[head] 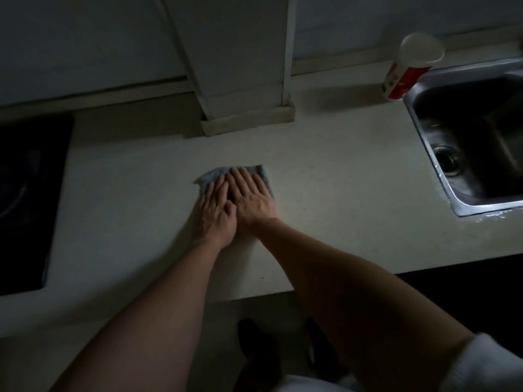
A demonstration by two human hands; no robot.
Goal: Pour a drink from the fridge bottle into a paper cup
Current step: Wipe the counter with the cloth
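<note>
Both hands lie flat with straight fingers, the left hand [215, 214] and right hand [252, 200] side by side pressing a small grey cloth [210, 175] mid-counter [339, 193]. The red-and-white paper cup [407, 66] stands at the counter's back edge, just beside the steel sink's [420, 120] far corner.

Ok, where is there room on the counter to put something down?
The widest bare counter lies between the cloth and the sink. Another bare strip runs between the cooktop and the cloth. Crowded: the middle, where the left hand and right hand press the cloth, and the back corner by the sink, where the paper cup stands.
</note>
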